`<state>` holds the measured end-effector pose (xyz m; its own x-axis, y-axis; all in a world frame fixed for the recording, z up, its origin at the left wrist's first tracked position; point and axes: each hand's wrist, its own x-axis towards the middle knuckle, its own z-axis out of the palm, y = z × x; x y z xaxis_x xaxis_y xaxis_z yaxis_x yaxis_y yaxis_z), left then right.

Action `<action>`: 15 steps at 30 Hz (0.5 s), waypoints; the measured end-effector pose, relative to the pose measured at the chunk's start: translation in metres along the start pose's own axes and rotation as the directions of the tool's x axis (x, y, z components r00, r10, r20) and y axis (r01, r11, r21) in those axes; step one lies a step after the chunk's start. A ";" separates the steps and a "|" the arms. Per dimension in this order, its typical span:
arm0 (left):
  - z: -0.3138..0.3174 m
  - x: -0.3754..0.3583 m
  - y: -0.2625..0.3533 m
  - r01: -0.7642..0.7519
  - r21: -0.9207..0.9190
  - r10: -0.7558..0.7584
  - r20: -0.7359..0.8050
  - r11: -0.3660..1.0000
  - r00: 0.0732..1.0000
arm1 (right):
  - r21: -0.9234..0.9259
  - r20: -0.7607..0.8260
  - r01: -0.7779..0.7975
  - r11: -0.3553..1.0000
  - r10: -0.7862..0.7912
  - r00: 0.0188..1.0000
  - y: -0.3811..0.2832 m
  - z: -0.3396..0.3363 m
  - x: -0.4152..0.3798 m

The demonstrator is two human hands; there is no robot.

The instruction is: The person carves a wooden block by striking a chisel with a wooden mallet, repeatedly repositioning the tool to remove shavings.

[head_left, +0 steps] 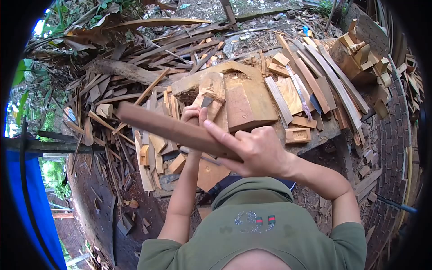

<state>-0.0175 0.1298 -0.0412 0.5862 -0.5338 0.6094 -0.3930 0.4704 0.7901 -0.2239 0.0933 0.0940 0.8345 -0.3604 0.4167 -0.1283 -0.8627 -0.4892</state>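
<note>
My right hand (258, 150) is wrapped round the near end of a long brown wooden bar (166, 128), its index finger stretched along the wood. The bar slants up to the left and passes over my left hand (193, 113), hiding part of it. My left hand is closed round a bladed tool, whose grey metal blade (206, 101) sticks out past the thumb; the handle is hidden. Around the blade's tip lies a notched light wooden piece (212, 84), beside a large wooden block (245, 101).
A small hollowed block (298, 135) lies right of centre, near long wooden strips (312, 85). Scrap wood (130, 96) is heaped at the left. A stump bearing cut pieces (353, 63) stands at the upper right. A blue sheet (33, 202) hangs at the far left.
</note>
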 end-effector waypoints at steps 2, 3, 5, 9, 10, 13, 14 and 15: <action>0.001 0.000 0.018 0.090 0.087 -0.088 -0.030 0.992 0.996 | 0.025 -0.002 0.061 0.998 -0.061 0.998 -0.003 0.001 -0.002; 0.000 0.001 0.017 0.090 0.068 -0.089 -0.014 0.994 0.996 | 0.044 -0.020 0.129 0.991 -0.128 0.992 -0.005 0.002 -0.002; 0.000 0.000 0.007 0.059 0.025 -0.059 -0.025 0.998 0.998 | -0.075 0.044 0.009 0.997 -0.006 0.999 0.007 0.017 0.002; -0.006 -0.003 0.000 0.078 0.054 -0.078 -0.008 0.995 0.997 | -0.010 -0.031 0.080 0.997 -0.080 0.996 -0.006 0.008 0.003; -0.007 -0.003 0.009 0.105 0.116 -0.108 0.019 0.988 0.994 | 0.027 -0.105 0.147 0.989 -0.144 0.984 -0.007 0.007 0.003; -0.010 -0.004 -0.007 0.117 -0.054 -0.117 0.019 0.992 0.993 | -0.103 0.083 0.010 0.995 -0.001 0.997 0.007 0.016 0.009; -0.013 -0.008 -0.006 0.192 -0.102 -0.192 0.011 0.976 0.981 | -0.115 0.052 0.001 0.993 0.005 0.999 0.009 0.014 0.009; -0.011 -0.003 -0.012 0.181 -0.109 -0.180 0.015 0.977 0.984 | -0.126 0.043 0.004 0.992 0.002 0.999 0.009 0.009 0.012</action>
<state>-0.0061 0.1334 -0.0531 0.6365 -0.6204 0.4581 -0.2009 0.4402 0.8752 -0.2102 0.0843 0.0871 0.8566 -0.3463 0.3826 -0.1917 -0.9019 -0.3872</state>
